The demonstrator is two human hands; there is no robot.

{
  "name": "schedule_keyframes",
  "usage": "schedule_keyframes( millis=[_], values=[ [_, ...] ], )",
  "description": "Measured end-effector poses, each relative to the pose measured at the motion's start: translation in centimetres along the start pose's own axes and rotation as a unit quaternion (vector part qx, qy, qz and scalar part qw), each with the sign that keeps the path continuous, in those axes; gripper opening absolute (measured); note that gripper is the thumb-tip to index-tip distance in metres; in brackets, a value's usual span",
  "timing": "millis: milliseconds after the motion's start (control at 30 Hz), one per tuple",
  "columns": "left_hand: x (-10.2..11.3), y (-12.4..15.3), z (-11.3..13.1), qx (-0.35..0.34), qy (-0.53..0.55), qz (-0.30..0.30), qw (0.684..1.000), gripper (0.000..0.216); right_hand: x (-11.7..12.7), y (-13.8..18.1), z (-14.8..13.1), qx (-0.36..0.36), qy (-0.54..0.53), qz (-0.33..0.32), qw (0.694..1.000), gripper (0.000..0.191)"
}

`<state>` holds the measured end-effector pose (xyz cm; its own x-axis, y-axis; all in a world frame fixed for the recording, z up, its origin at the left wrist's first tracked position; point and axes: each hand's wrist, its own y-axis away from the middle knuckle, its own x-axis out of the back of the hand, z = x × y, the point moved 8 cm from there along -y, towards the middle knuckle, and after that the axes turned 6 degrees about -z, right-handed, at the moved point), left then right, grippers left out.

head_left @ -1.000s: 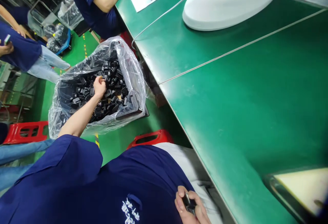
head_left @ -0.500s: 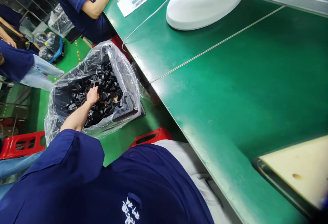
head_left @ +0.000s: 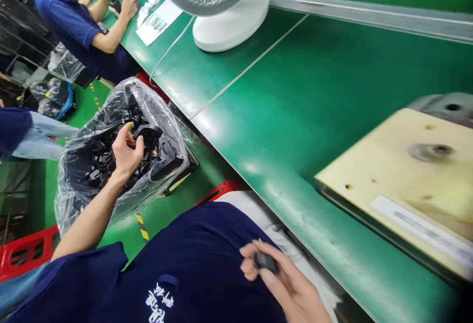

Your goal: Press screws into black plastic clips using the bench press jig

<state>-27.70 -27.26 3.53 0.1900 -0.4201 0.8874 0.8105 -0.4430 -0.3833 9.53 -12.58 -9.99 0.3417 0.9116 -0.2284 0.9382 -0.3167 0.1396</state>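
Note:
My left hand (head_left: 127, 150) is over a crate lined with a clear plastic bag (head_left: 68, 185), its thumb and fingers closed on a black plastic part (head_left: 148, 134) with a rounded edge. Beneath it lie many loose black plastic parts (head_left: 96, 175), some with comb-like ribs. Close to my body, at the lower right, my right hand (head_left: 291, 283) pinches a small dark part (head_left: 266, 262) between thumb and fingers. Blur hides the exact kind of that small part.
A green workbench (head_left: 281, 101) runs along the right, with a white fan (head_left: 231, 22) on it. A tan fixture block (head_left: 391, 165) sits at its near right. Beyond the crate a co-worker (head_left: 81, 32) works at the bench. Red stools (head_left: 33, 251) stand by the floor.
My left hand has lifted from among the loose parts and now shows a black part in its fingers. My right hand has come into view with a small dark part. The view has shifted right.

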Motion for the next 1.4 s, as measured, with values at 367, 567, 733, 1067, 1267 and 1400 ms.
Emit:
schedule_keyframes(
  millis=[367, 567, 733, 1067, 1267, 1400],
  values=[
    [0.1, 12.8, 25.2, -0.409, 0.184, -0.085, 0.890, 0.048, -1.1, 0.4, -11.5, 0.348, 0.353, 0.282, 0.821, 0.026],
    [1.1, 15.8, 28.5, -0.501, 0.199, -0.083, 0.838, 0.054, 0.9, 3.0, -10.3, 0.305, 0.359, 0.374, 0.799, 0.014],
    [1.1, 16.7, 29.1, -0.514, 0.194, -0.079, 0.832, 0.058, 1.2, 3.5, -9.6, 0.288, 0.346, 0.394, 0.802, 0.013],
    [1.0, 16.4, 29.1, -0.496, 0.194, -0.079, 0.843, 0.056, 1.2, 3.8, -9.4, 0.349, 0.334, 0.374, 0.791, 0.018],
    [0.7, 16.7, 28.8, -0.509, 0.204, -0.086, 0.832, 0.063, 1.4, 3.8, -9.1, 0.320, 0.325, 0.420, 0.784, 0.019],
    [0.6, 17.3, 28.7, -0.522, 0.214, -0.086, 0.821, 0.065, 2.0, 4.9, -8.0, 0.271, 0.305, 0.508, 0.759, 0.041]
  ],
)
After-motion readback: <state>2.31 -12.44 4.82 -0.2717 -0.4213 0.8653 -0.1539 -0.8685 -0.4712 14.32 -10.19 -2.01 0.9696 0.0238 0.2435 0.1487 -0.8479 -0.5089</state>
